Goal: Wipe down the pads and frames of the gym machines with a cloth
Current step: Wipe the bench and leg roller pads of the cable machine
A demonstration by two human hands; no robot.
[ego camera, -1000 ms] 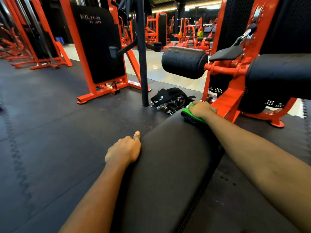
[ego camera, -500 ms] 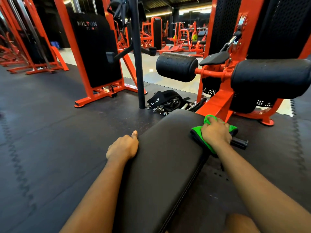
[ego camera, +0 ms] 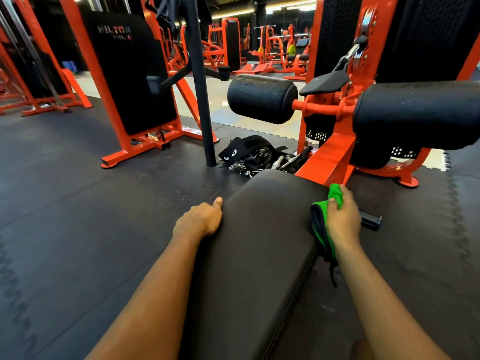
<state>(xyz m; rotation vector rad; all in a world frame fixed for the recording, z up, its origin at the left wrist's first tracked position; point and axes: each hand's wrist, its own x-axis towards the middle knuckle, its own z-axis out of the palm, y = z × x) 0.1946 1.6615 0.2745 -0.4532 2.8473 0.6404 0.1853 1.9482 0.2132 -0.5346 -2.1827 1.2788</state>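
Right hand [ego camera: 342, 219] grips the green microfibre cloth [ego camera: 335, 195], fingers curled round it. The cloth bunches out past the fingertips on the far side and trails beneath palm and wrist, pressed to the right edge of the black padded vinyl bench seat [ego camera: 259, 242]. Left hand [ego camera: 200, 220] rests at the seat's left edge, fingers curled, thumb straight, nothing seen in its grasp. Against half a second ago: right hand and cloth have drawn nearer along that edge; left hand unchanged
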